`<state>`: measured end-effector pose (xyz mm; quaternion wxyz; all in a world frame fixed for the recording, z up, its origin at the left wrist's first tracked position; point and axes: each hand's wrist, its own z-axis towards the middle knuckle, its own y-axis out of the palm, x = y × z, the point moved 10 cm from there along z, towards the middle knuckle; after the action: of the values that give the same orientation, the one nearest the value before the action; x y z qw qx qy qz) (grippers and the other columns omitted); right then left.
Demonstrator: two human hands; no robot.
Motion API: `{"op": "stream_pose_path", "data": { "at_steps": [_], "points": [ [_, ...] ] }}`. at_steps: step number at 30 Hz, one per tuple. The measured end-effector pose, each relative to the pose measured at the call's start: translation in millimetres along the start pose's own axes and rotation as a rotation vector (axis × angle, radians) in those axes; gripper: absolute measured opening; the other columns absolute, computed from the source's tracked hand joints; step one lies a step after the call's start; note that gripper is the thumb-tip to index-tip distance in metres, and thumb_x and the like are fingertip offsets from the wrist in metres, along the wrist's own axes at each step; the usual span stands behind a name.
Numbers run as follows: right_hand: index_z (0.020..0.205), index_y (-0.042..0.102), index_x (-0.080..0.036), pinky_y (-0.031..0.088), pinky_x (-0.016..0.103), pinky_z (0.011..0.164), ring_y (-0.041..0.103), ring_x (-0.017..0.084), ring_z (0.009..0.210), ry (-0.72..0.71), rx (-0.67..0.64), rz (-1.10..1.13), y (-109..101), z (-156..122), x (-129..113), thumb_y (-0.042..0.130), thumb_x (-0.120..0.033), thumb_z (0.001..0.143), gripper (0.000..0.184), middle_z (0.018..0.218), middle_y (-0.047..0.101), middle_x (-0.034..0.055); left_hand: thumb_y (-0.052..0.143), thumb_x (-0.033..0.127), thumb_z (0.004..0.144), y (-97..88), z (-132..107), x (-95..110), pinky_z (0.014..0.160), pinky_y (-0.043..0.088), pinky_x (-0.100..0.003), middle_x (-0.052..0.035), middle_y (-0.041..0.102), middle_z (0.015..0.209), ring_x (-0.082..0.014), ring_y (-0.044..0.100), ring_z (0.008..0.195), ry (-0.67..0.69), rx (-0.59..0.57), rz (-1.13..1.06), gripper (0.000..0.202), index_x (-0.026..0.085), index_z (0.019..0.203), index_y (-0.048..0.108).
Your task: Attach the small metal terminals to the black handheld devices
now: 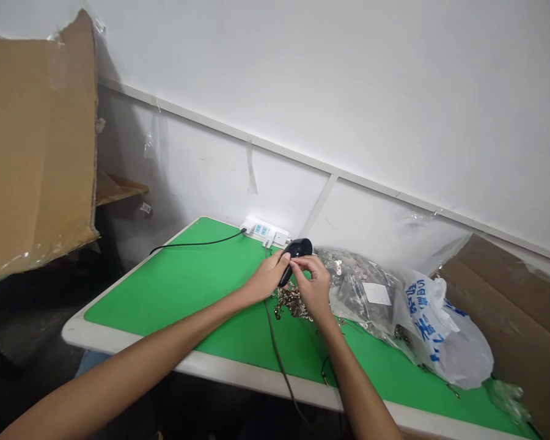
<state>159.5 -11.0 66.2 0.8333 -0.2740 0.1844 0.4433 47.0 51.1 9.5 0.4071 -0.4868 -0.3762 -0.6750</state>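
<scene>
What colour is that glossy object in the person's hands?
The object is black; it shows best in the head view, the only one here.

Green table (174,287) with a heap of metal parts (293,300)

The green top has a pale border with a rounded corner at the near left. At the far edge sits a white power strip (262,230). A black cable (197,244) runs from it towards the left edge, and a grey cable (275,348) crosses the middle and drops over the near edge. The small, shiny parts lie loosely piled beside a clear bag (352,287) filled with similar pieces and bearing a white label (376,293). Farther right, a white plastic bag (462,351) with blue lettering rests against it.
</scene>
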Motion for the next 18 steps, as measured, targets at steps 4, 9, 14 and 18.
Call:
{"op": "stream_pose_path", "data": {
  "at_steps": [4, 9, 14, 18],
  "points": [
    [0.091, 0.077, -0.024, 0.057, 0.035, 0.073, 0.068, 0.021, 0.084, -0.012, -0.017, -0.036, 1, 0, -1, 0.066, -0.03, 0.095, 0.013, 0.089, 0.073, 0.0053, 0.068, 0.056, 0.089, 7.0, 1, -19, 0.049, 0.049, -0.027, -0.0029, 0.067, 0.076, -0.0183, 0.065, 0.055, -0.187, -0.023, -0.21, 0.047, 0.016, 0.113, 0.062],
    [0.092, 0.076, -0.023, 0.057, 0.034, 0.072, 0.068, 0.02, 0.083, -0.023, -0.06, -0.061, 6, 0, -1, 0.066, -0.027, 0.095, 0.012, 0.091, 0.072, 0.0052, 0.069, 0.044, 0.09, 4.4, -1, -30, 0.051, 0.051, -0.025, -0.004, 0.07, 0.078, -0.0165, 0.066, 0.057, -0.304, 0.023, -0.305, 0.034, 0.015, 0.107, 0.063],
    [0.104, 0.074, -0.023, 0.06, 0.036, 0.074, 0.068, 0.02, 0.085, 0.018, -0.062, -0.045, 6, 1, 4, 0.068, -0.032, 0.093, 0.015, 0.104, 0.07, 0.0088, 0.062, 0.042, 0.095, 3.8, 0, -29, 0.048, 0.049, -0.026, -0.0024, 0.068, 0.072, -0.0163, 0.063, 0.049, -0.307, 0.02, -0.33, 0.029, 0.016, 0.108, 0.061],
    [0.108, 0.071, -0.024, 0.061, 0.04, 0.083, 0.067, 0.023, 0.101, -0.11, -0.105, -0.082, 8, -2, -10, 0.065, -0.031, 0.095, 0.016, 0.113, 0.068, 0.0106, 0.057, 0.04, 0.098, -5.3, 0, -28, 0.049, 0.05, -0.024, -0.0037, 0.068, 0.076, -0.015, 0.062, 0.056, -0.316, 0.084, -0.366, 0.025, 0.016, 0.102, 0.062]
  ]
}}
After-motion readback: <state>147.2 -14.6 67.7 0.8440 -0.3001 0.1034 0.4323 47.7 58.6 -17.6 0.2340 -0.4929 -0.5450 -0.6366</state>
